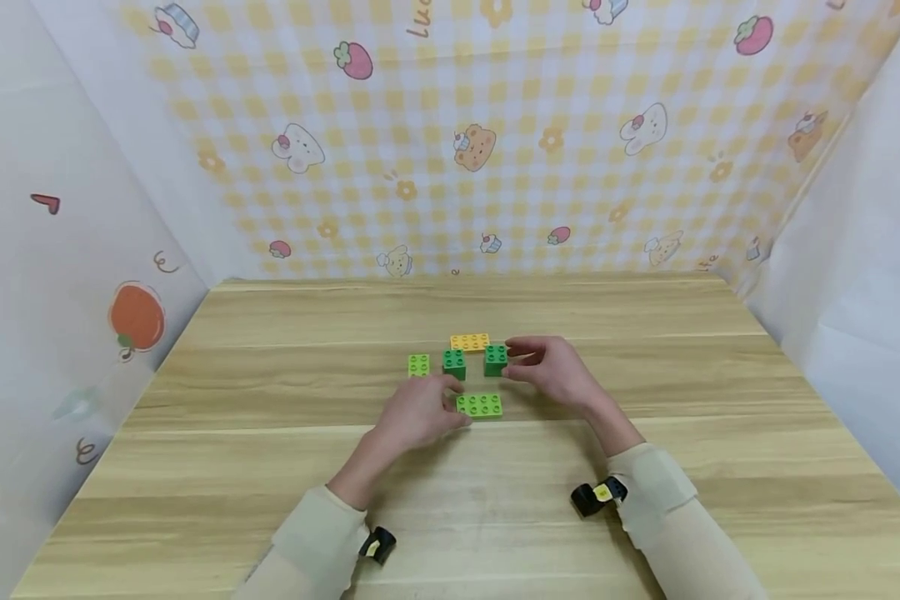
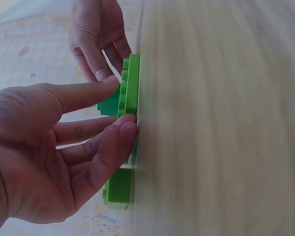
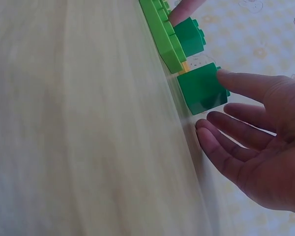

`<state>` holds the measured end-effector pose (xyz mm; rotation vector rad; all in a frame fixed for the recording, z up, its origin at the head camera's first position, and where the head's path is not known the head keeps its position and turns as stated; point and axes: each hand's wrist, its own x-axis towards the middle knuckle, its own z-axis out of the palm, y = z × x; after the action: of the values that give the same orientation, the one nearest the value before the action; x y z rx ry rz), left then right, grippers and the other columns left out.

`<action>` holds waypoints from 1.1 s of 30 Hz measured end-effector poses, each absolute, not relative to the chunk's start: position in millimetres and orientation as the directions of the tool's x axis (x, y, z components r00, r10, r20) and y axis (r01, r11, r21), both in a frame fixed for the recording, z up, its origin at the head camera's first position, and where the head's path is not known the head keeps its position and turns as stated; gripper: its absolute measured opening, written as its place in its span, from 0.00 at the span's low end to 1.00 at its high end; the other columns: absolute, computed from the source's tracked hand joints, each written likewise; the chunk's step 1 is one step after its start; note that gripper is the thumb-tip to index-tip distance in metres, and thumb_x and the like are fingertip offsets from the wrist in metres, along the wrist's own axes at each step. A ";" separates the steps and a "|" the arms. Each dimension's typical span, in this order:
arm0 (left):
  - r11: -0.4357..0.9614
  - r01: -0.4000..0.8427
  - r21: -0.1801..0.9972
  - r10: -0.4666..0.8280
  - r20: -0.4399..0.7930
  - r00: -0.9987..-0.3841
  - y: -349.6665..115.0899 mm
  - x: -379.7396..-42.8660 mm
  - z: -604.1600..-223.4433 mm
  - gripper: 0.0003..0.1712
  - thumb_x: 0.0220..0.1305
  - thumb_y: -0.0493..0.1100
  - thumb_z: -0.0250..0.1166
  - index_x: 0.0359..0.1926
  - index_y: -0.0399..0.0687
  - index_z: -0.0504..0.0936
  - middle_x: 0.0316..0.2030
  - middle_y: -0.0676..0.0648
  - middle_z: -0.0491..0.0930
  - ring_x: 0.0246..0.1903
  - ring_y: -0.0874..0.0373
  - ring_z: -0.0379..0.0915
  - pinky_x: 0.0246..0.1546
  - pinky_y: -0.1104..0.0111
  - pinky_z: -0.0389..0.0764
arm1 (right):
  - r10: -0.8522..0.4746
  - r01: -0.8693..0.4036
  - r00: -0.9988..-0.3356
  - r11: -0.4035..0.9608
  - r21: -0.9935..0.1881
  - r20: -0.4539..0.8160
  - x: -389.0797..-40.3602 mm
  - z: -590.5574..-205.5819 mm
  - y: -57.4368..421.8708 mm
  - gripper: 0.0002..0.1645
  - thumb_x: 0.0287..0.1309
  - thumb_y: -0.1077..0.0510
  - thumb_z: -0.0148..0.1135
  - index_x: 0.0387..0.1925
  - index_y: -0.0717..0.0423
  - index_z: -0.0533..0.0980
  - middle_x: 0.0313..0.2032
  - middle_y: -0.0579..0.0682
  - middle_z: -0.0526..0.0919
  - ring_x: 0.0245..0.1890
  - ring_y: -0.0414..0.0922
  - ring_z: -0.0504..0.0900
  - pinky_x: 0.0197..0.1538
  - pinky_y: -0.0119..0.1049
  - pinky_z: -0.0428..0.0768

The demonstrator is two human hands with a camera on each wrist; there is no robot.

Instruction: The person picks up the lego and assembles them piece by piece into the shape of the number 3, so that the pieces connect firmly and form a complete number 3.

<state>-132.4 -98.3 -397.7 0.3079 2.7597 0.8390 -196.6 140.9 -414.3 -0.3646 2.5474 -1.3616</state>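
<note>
A long light green brick point(image 1: 479, 406) lies nearest the person, its left end beside the left hand point(image 1: 423, 412). In the left wrist view, that hand's thumb and fingers are spread apart, their tips overlapping the brick. Two dark green square bricks stand behind it. The left one point(image 1: 454, 364) is just beyond the left hand's fingers. At the right one point(image 1: 496, 360) is the right hand point(image 1: 558, 371), its thumb tip at the brick's studded edge in the right wrist view. The other fingers are loosely extended beside that brick, not wrapped round it.
A yellow brick point(image 1: 469, 342) lies behind the dark green ones. To their left is another light green brick point(image 1: 418, 365), partly covered by the left hand. The wooden table point(image 1: 270, 467) meets a patterned cloth point(image 1: 420, 208) at the back. Black cameras sit on both wrists.
</note>
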 end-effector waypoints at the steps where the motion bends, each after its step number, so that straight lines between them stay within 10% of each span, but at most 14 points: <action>1: 0.808 0.129 0.575 0.270 -0.167 -0.948 -98.2 -132.5 -398.7 0.29 0.60 0.46 0.79 0.61 0.43 0.84 0.40 0.46 0.90 0.37 0.56 0.85 0.37 0.63 0.83 | -0.324 -0.109 -0.942 0.537 -0.837 -0.085 -197.1 -415.7 140.7 0.33 0.65 0.54 0.74 0.69 0.57 0.77 0.62 0.59 0.85 0.59 0.56 0.86 0.60 0.50 0.85; 33: 0.775 0.122 0.621 0.269 -0.149 -0.952 -95.6 -136.9 -411.4 0.25 0.63 0.39 0.76 0.60 0.40 0.84 0.31 0.50 0.82 0.28 0.59 0.76 0.30 0.69 0.76 | -0.359 -0.139 -0.932 0.475 -0.869 -0.047 -194.5 -409.3 149.8 0.26 0.64 0.56 0.75 0.62 0.55 0.83 0.60 0.55 0.87 0.58 0.54 0.88 0.64 0.53 0.82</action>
<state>-136.9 -95.6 -411.4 0.3068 2.7394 0.9349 -194.5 149.8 -409.3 -0.4294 2.5001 -1.4410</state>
